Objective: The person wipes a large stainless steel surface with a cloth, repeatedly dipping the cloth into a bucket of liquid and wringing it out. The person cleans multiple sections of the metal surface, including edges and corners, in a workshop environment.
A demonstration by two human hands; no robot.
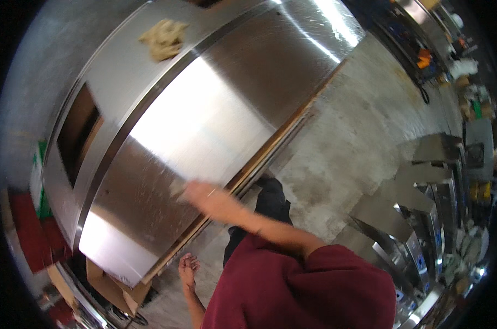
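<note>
My right hand (203,199) reaches over a large stainless steel panel (226,137) and is smeared by motion. Under its fingertips shows a small pale tan piece of cloth or pad (177,188), pressed against the steel; its exact kind is blurred. My left hand (188,267) hangs beside the panel's near edge with its fingers loosely curled and apart, nothing in it. A crumpled yellowish rag (165,39) lies on the raised steel strip along the panel's far side.
A rectangular cutout (78,134) opens in the far steel strip. Wooden boards (300,116) run under the panel's near edge. Below its left end stands a cardboard box (112,288). Bent steel parts (418,192) stand in a row on the concrete floor (336,148) at right.
</note>
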